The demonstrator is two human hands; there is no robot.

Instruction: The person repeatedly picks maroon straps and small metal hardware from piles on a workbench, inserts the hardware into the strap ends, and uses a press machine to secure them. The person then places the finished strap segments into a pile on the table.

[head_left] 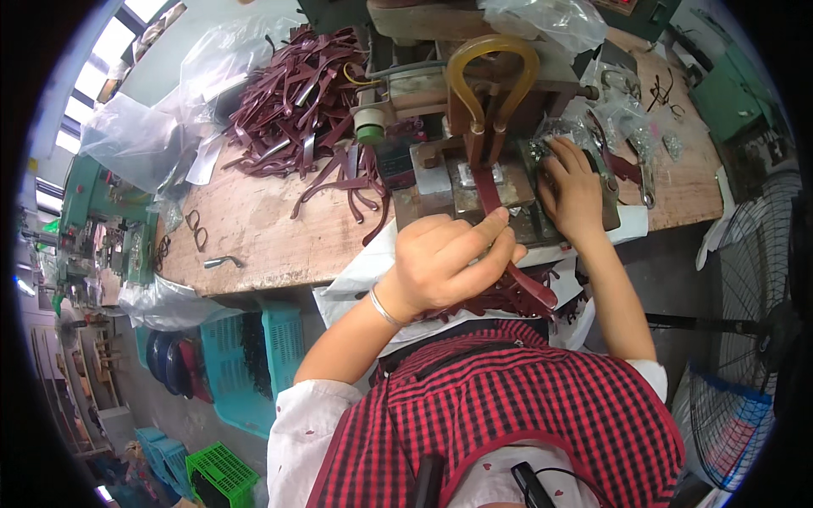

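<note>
A dark red eyeglass temple (527,284) is pinched between the thumb and fingers of my left hand (449,258). Its far end lies in the bench machine (436,182), under the two upright copper-brown bars (484,148) joined by a looped yellowish tube (493,49). My right hand (574,188) rests at the machine's right side, fingers stretched forward with the thumb apart. Its fingertips reach some small shiny metal bits (538,151); whether they touch any is hidden. More dark red temples (474,303) lie below my left hand, at my lap.
A big heap of dark red temples (296,106) covers the wooden bench (279,241) at left, beside clear plastic bags (135,148). Bags of small metal parts (639,127) and pliers (648,182) lie right. A black fan (754,330) stands at right; turquoise crates (229,372) sit lower left.
</note>
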